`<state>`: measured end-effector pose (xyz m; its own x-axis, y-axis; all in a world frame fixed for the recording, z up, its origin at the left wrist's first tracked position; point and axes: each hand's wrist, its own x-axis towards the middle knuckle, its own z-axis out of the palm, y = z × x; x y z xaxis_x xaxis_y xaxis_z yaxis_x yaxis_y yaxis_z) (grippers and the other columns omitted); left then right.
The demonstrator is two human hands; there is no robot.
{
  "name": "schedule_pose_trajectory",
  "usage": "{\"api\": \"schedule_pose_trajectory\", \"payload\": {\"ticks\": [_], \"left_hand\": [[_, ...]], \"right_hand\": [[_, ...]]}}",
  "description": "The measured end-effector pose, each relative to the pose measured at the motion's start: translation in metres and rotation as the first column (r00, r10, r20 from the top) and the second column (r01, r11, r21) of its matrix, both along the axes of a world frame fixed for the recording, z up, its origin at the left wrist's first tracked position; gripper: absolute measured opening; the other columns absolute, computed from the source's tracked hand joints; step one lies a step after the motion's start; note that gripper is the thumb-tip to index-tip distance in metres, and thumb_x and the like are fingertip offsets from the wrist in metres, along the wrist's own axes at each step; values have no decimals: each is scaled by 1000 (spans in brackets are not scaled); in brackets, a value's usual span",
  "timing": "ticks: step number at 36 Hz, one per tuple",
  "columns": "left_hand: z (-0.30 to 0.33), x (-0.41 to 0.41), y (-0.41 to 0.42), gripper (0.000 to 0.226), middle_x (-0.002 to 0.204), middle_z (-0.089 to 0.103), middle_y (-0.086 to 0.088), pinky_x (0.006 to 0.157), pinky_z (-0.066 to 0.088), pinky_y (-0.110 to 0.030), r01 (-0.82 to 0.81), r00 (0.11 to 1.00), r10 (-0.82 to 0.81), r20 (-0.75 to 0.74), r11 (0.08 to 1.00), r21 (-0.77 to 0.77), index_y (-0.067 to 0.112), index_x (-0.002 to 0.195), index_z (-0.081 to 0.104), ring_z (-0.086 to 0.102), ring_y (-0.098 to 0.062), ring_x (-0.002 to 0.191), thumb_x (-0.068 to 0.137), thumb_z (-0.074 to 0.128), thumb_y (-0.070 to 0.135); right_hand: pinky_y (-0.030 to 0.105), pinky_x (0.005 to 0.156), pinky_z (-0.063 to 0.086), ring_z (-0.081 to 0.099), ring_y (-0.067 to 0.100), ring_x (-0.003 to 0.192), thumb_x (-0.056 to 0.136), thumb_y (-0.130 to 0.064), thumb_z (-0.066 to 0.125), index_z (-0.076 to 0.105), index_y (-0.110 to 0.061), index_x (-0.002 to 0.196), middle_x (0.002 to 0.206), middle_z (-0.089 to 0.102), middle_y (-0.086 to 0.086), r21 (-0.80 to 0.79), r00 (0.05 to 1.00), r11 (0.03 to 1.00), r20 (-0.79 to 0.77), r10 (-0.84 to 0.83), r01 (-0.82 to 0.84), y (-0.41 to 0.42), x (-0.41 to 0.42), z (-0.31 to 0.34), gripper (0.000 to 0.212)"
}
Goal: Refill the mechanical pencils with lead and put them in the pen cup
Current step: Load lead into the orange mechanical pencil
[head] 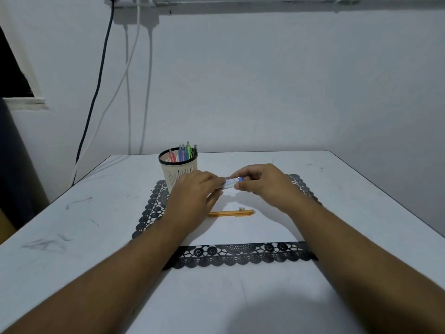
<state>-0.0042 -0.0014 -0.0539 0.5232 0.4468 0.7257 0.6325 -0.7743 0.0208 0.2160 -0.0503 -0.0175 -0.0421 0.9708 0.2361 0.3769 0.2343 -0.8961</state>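
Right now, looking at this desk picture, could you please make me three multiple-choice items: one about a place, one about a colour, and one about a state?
1. Where does the pen cup stand?
A. at the far left corner of the lace-edged mat
B. at the near right corner of the mat
C. off the table

2. What colour is the pencil that lies on the mat?
A. black
B. orange
C. green

3. What are the two hands doing?
A. both rest flat on the table
B. one reaches into the cup
C. together they hold a small lead case

Answers:
1. A, as the cup sits on the mat's far left corner.
2. B, as its barrel is plainly orange.
3. C, as the left hand and the right hand grip the case from both ends above the mat.
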Motion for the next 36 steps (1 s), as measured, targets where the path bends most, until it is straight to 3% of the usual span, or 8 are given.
{"api": "schedule_pose_trajectory", "payload": {"ticks": [4, 7, 11, 17, 24, 30, 36], "left_hand": [[1, -1, 1, 25, 104, 74, -1, 78, 53, -42, 26, 999, -25, 46, 1000, -8, 15, 118, 74, 65, -24, 92, 94, 73, 20], [1, -3, 2, 24, 104, 73, -2, 78, 53, -39, 35, 997, -33, 76, 999, -23, 13, 117, 72, 64, -22, 92, 95, 71, 20], [3, -4, 1, 24, 106, 72, -1, 82, 51, -36, 31, 992, -27, 121, 999, -28, 13, 117, 72, 62, -20, 96, 94, 70, 21], [3, -3, 1, 21, 104, 72, -4, 78, 54, -41, 61, 991, -63, 117, 998, 21, 9, 114, 72, 64, -25, 92, 94, 73, 15], [4, -1, -2, 22, 106, 72, -5, 81, 51, -34, 56, 991, -59, 121, 998, 32, 8, 115, 72, 62, -22, 95, 93, 73, 13], [8, -1, -7, 23, 106, 71, -7, 87, 41, -24, -8, 991, 5, 132, 1000, 25, 7, 115, 73, 62, -24, 97, 92, 74, 12], [17, -3, -15, 27, 103, 71, -5, 86, 40, -19, 51, 986, -47, 162, 999, -20, 7, 115, 73, 60, -19, 95, 92, 67, 20]], "right_hand": [[20, 64, 42, 53, 8, 65, 89, -11, 79, 80, -18, 107, 73, 63, -3, 15, 997, 1000, -79, -5, 7, 0, -5, 1, 19], [28, 67, 46, 62, 13, 77, 95, -11, 73, 79, -17, 112, 89, 76, 7, -4, 981, 1000, -192, -1, 0, -1, -8, 0, 19], [21, 62, 52, 69, 16, 83, 99, -7, 65, 77, -6, 110, 96, 77, 9, -137, 871, 984, -489, 35, -117, -3, -8, 1, 17], [19, 58, 51, 68, 13, 70, 98, -4, 63, 74, 1, 104, 80, 73, 9, -231, 741, 953, -671, -10, -197, -1, -12, 2, 14], [19, 53, 52, 65, 13, 64, 97, -13, 68, 74, -2, 96, 69, 68, 5, -262, 704, 952, -706, -80, -155, 3, -15, -1, 12], [19, 58, 54, 68, 13, 70, 96, -6, 69, 73, 2, 104, 91, 77, 14, -232, 784, 962, -620, -30, -147, -1, -13, 1, 12], [20, 53, 52, 67, 16, 66, 95, -1, 67, 72, 4, 101, 86, 76, 16, -282, 766, 954, -635, -103, -105, -2, -20, 0, 9]]}}
